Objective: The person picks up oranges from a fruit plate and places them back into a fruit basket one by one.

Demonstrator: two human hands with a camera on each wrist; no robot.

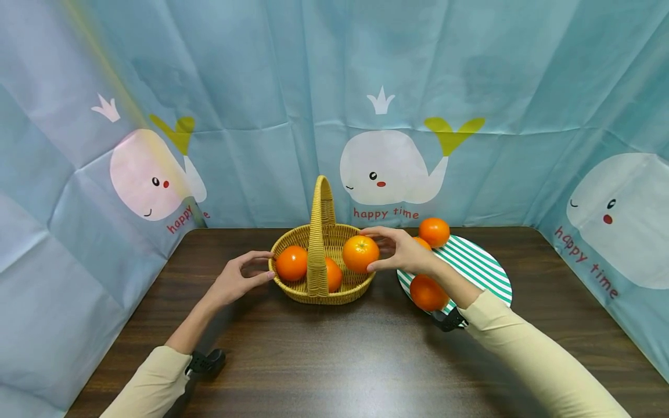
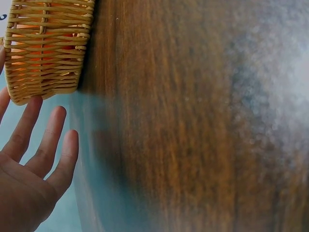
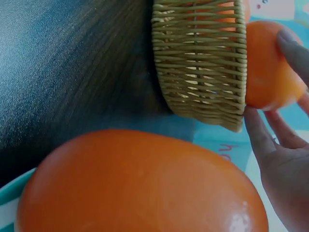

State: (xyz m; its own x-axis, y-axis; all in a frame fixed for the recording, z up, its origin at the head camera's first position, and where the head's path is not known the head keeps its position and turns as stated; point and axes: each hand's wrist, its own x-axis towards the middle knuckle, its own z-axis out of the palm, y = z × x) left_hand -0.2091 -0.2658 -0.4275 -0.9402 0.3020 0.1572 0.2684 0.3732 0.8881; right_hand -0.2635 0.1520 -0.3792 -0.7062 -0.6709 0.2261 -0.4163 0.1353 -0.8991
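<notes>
Your right hand [image 1: 399, 249], half open, grips an orange [image 1: 360, 254] at the right rim of the basket [image 1: 345, 298], near the surface's [image 1: 313, 360] far edge. Lower it clear of the handle [image 1: 316, 244]; brace the left rim with your left hand [image 1: 235, 280], fingers loosely spread.

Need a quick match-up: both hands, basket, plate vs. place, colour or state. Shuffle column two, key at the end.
1. Left hand
2. Right hand
3. Basket
4. Plate

A. pinches an orange above the basket's rim
B. green-and-white striped
C. at the basket's left end, holding no orange
D. yellow and woven

Pairs: 1-C, 2-A, 3-D, 4-B
</notes>
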